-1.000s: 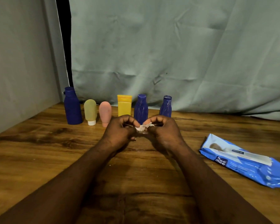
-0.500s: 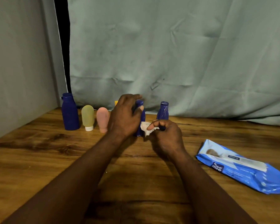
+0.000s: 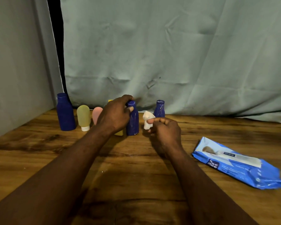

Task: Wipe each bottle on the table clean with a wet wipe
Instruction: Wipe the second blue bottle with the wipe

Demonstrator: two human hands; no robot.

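Grip of left hand (image 3: 115,116) around middle blue bottle (image 3: 133,125), right grip (image 3: 166,132) tight on wet wipe (image 3: 147,123) just beside it.

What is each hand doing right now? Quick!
Left hand: closed, holding the middle blue bottle near its top.
Right hand: closed, pinching the wipe.

The gripped bottle (image 3: 133,124) is deep blue with pale scuffs — the wipe (image 3: 147,120) just right of that grip is white. Left of the grip: a yellow bottle (image 3: 119,133), a pink tube (image 3: 96,113), an olive, white-capped tube (image 3: 83,116), a tall blue bottle (image 3: 65,112)
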